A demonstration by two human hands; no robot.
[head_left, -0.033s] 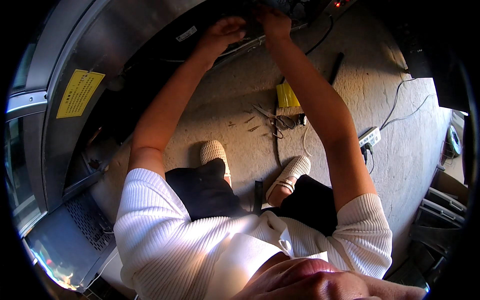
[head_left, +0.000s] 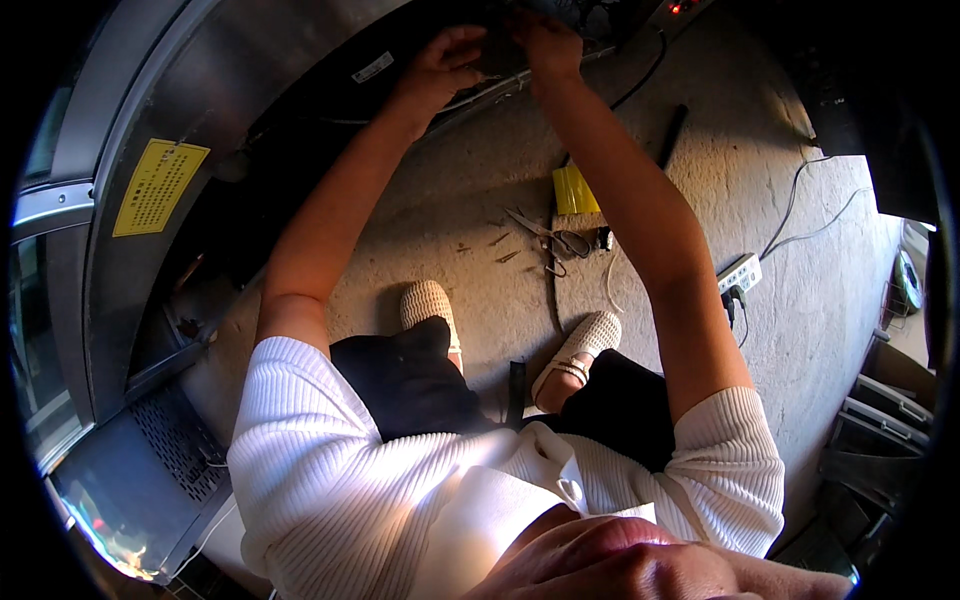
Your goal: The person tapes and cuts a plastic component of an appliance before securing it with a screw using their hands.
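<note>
At the top of the view, my left hand is beside the dark, open lower part of a metal appliance, its fingers curved and apart, near a thin pale line along the edge. My right hand reaches into the same shadowed part, fingers curled; what they grip is hidden. A small white label shows on the dark panel, and a black cable runs down near my right hand from a unit with red lights.
On the concrete floor lie scissors, a yellow item, small slender pieces, a dark bar and a power strip with cables. A grey perforated panel is at lower left; dark objects stand at right.
The fingers of my left hand have shifted slightly upward. My right hand and both forearms look the same.
</note>
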